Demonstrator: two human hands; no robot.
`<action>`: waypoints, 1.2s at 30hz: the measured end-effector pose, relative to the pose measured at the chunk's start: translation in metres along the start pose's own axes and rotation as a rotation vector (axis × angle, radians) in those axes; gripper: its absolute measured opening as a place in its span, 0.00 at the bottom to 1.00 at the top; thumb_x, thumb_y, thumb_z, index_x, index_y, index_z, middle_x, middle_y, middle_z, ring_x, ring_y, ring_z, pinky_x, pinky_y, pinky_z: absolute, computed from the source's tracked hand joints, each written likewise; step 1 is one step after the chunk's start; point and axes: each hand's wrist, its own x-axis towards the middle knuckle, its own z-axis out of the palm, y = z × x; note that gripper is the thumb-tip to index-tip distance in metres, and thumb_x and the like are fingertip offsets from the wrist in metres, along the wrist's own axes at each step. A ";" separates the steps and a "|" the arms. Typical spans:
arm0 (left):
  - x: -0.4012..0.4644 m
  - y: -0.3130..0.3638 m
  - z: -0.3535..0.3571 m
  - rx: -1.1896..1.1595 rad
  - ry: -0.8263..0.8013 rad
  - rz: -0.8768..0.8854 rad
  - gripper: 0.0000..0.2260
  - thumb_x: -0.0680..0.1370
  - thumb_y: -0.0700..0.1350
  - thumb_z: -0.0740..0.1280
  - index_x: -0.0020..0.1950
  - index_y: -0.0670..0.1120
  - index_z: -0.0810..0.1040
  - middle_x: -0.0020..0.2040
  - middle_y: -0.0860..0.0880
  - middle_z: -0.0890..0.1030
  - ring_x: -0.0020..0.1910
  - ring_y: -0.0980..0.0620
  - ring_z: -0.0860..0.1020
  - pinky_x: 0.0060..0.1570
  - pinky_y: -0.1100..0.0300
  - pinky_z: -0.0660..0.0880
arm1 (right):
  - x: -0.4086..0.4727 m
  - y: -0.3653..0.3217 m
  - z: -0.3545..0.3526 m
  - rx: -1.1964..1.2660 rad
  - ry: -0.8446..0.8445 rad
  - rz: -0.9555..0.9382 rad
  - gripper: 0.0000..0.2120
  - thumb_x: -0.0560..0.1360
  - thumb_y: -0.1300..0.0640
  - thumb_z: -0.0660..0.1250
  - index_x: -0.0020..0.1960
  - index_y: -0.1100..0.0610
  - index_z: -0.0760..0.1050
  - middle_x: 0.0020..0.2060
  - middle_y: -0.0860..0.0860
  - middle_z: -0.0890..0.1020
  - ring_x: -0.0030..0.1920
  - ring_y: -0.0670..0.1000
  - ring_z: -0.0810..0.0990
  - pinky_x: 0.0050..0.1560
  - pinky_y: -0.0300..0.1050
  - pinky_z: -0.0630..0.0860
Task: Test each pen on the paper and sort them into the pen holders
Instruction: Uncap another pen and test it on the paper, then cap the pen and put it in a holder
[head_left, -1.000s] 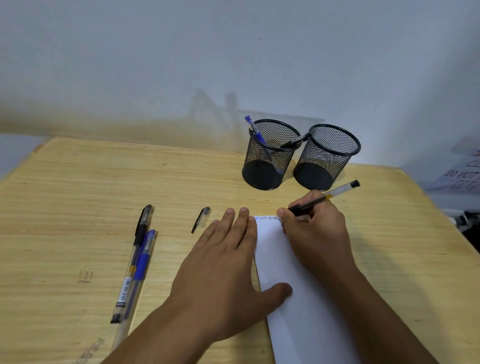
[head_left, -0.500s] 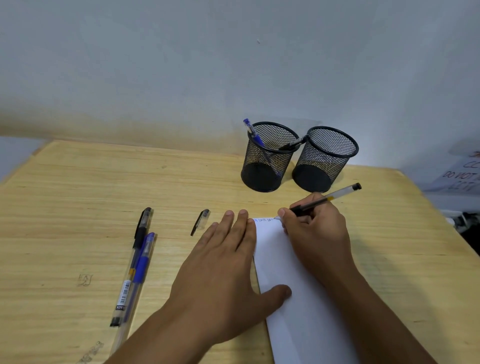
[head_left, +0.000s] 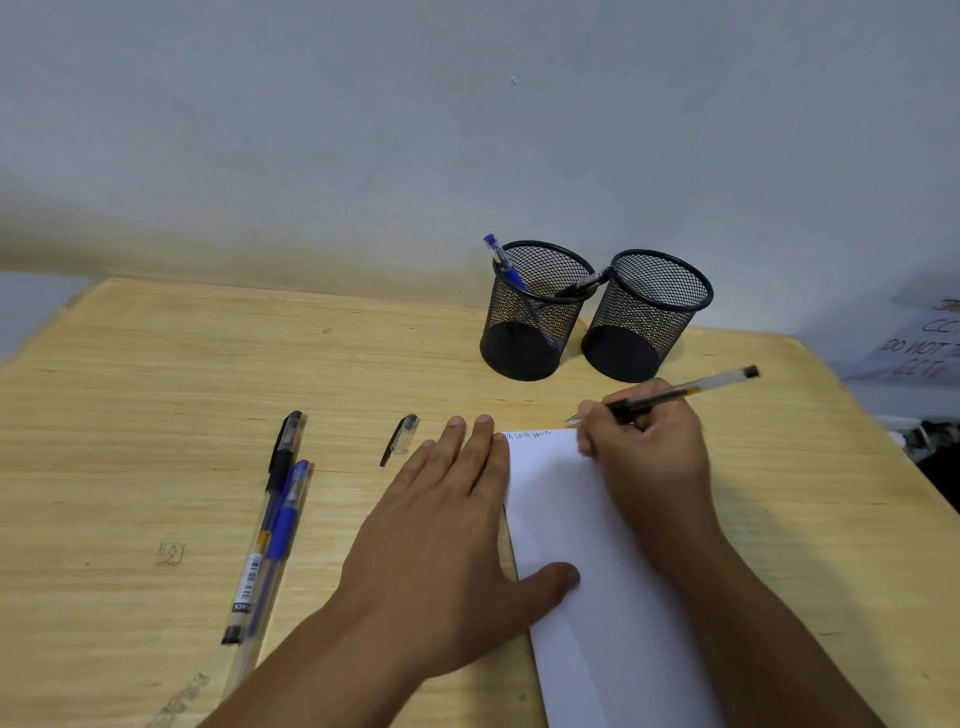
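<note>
My right hand (head_left: 647, 447) pinches a pen (head_left: 675, 394) in a writing grip, its tip at the top right corner of the paper (head_left: 582, 519) (small writing runs along that edge). My left hand (head_left: 441, 540) lies flat, fingers spread, pressing the paper's left edge to the worktop (head_left: 156, 389). A cap (head_left: 400, 439) and two pens (head_left: 270, 525) lie left. Two holders (head_left: 535, 312) stand behind, the left one holding pens.

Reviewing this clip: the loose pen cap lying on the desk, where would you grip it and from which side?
Pinch the pen cap across its clear barrel, from above. It lies flat and apart from the left hand, its clip along one side, so both long sides are free.
</note>
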 end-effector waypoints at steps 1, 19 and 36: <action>0.000 0.000 0.000 -0.002 0.000 -0.004 0.47 0.70 0.75 0.51 0.79 0.52 0.36 0.78 0.56 0.33 0.76 0.57 0.31 0.74 0.58 0.35 | 0.003 0.002 -0.003 0.160 0.034 0.021 0.06 0.75 0.59 0.70 0.44 0.62 0.76 0.31 0.54 0.82 0.32 0.49 0.80 0.40 0.42 0.74; -0.003 -0.001 -0.027 -0.313 0.137 -0.079 0.35 0.77 0.59 0.63 0.80 0.53 0.51 0.78 0.59 0.57 0.77 0.55 0.54 0.70 0.60 0.57 | -0.023 -0.016 -0.060 0.541 -0.002 0.175 0.03 0.76 0.63 0.69 0.44 0.61 0.77 0.35 0.54 0.80 0.36 0.50 0.80 0.45 0.44 0.78; 0.023 -0.039 -0.049 -0.093 0.189 -0.317 0.11 0.76 0.46 0.63 0.50 0.58 0.83 0.49 0.57 0.82 0.48 0.52 0.80 0.46 0.55 0.78 | -0.086 -0.016 -0.087 0.515 -0.133 0.166 0.02 0.75 0.64 0.71 0.46 0.61 0.77 0.36 0.56 0.83 0.39 0.55 0.81 0.50 0.53 0.79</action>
